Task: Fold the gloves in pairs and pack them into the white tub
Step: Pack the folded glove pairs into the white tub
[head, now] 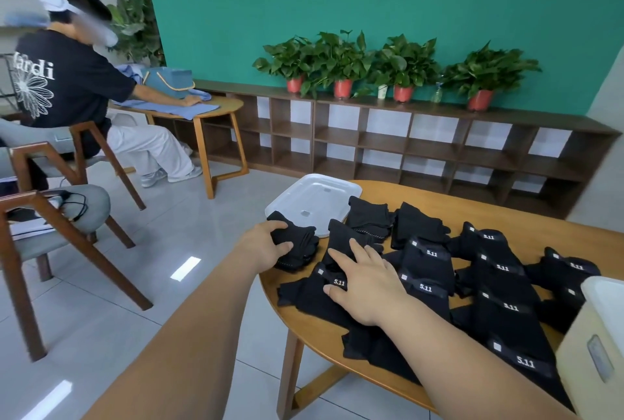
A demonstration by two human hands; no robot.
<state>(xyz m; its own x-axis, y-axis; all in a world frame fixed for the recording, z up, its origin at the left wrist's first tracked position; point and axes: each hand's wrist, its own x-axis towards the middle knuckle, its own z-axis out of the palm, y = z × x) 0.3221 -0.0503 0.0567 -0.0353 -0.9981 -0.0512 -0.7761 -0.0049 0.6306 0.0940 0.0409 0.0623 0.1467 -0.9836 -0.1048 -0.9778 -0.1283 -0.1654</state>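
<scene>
As the left grip (268, 245) curls fingers and thumb round a folded bundle (300, 245) of black gloves at the left rim of the round wooden surface (506, 213), the right grip (366, 288) lies open beside it, fingers straight and spread, holding nothing and pressing on a flat glove (310, 291) banded "5.11". The bundle sits just ahead of the left grip's thumb, its far end overlapping the near edge of a shallow white lid (317, 193) that lies just beyond that grip. The loose gloves (499, 318) spread from under the right grip out to its right, overlapping 1 another across most of the surface. The white tub (604, 311) stands well to the right of the right grip, at the frame's edge, and its inside cannot be seen. The step in hand looks like the end of folding 1 pair, with packing to follow. The next move probably calls for a firm hold so the fold does not spring open while the bundle is carried over the unfolded gloves, past the right grip, to the tub. Most of the work appears to remain.
</scene>
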